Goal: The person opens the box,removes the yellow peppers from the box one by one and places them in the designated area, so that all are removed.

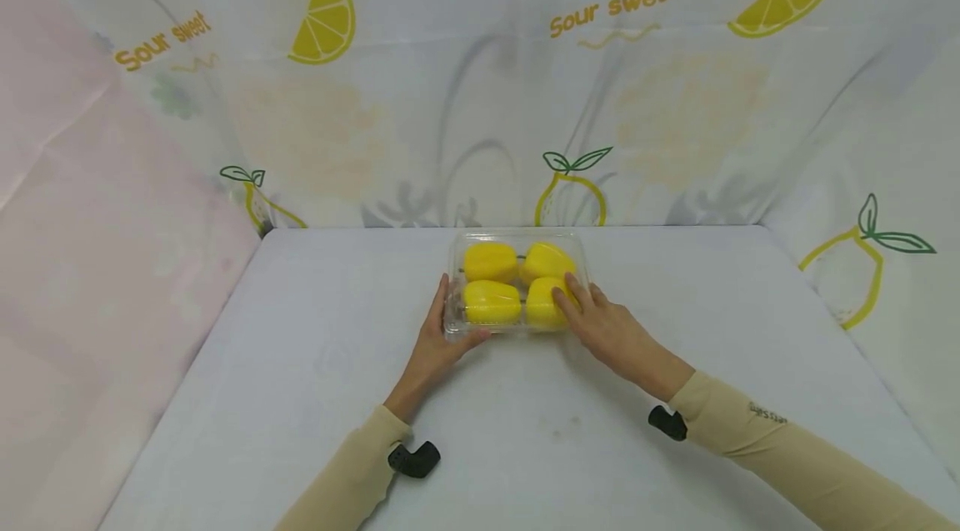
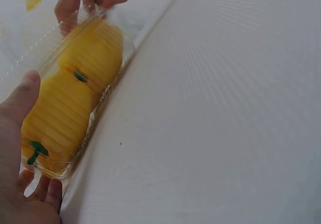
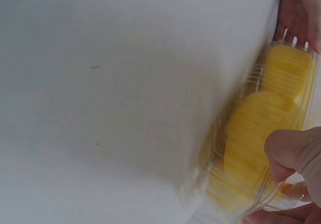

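A clear plastic box [image 1: 455, 323] holds several yellow bell peppers [image 1: 491, 302] in two rows near the table's back edge. Green stems show through its ribbed wall in the left wrist view. My left hand [image 1: 437, 343] grips the near left corner, thumb along the front side and fingers round the left side. My right hand [image 1: 611, 333] is at the near right corner, over one pepper. In the right wrist view, its bent thumb [image 3: 286, 151] and its fingers pinch about the box's edge. Whether a lid covers the peppers is unclear.
A white cloth covers the table [image 1: 300, 364]. Behind it hangs a backdrop [image 1: 450, 97] printed with lemons and lettering; a pinkish cloth side [image 1: 97, 206] stands at left. Black wrist devices [image 1: 415, 459] sit at both sleeve ends.
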`<state>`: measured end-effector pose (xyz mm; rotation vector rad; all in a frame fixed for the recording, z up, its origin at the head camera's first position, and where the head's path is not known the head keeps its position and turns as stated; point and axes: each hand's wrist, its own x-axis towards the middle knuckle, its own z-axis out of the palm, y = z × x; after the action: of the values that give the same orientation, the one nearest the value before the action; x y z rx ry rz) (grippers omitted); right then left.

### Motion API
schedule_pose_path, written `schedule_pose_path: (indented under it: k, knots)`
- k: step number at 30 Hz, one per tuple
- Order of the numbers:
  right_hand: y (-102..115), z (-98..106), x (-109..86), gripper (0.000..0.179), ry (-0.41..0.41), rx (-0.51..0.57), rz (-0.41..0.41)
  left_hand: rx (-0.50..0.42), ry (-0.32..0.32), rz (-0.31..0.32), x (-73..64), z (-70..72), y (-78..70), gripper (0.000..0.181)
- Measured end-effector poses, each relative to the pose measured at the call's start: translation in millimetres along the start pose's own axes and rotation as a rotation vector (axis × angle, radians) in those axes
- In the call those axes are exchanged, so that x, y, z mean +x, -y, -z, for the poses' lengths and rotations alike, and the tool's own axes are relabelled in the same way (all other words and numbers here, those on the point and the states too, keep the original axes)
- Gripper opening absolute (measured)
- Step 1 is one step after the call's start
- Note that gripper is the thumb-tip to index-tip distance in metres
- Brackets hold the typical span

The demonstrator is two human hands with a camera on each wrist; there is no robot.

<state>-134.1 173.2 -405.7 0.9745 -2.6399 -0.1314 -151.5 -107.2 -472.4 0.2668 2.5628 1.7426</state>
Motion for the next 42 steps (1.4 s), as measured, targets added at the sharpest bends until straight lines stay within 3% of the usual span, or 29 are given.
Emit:
schedule_pose_path:
  k: [6, 14, 19, 21, 26, 39, 42]
  knots:
    - [1.2, -0.4, 0.5, 0.059, 0.010, 0.003, -0.028, 0.013, -0.017, -0.019, -0.5, -0.4, 1.2, 0.105]
    - [2.0, -1.7, 0.5, 0.059, -0.035, -0.003, -0.043, 0.030, -0.018, -0.035, 0.3, -0.3, 0.4, 0.105]
    - [1.2, -2.6, 0.7, 0.058, -0.070, -0.017, -0.039, 0.013, 0.010, -0.002, -8.1, 4.7, -26.0, 0.102]
    - [1.0, -2.7, 1.0, 0.057, -0.079, -0.017, -0.038, 0.004, 0.017, 0.017, -8.3, 5.0, -27.1, 0.102]
    - [0.7, -3.9, 1.6, 0.057, -0.099, 0.005, -0.042, 0.024, -0.010, -0.003, 0.4, 1.0, -1.7, 0.105]
    - [-9.8, -4.7, -0.3, 0.070, -0.143, 0.132, -0.088, 0.006, -0.014, 0.006, -5.4, -1.3, -4.2, 0.103]
    - [-11.9, -2.7, -0.8, 0.070, -0.175, 0.182, -0.113, -0.051, -0.017, -0.036, -7.1, 0.0, -4.6, 0.091]
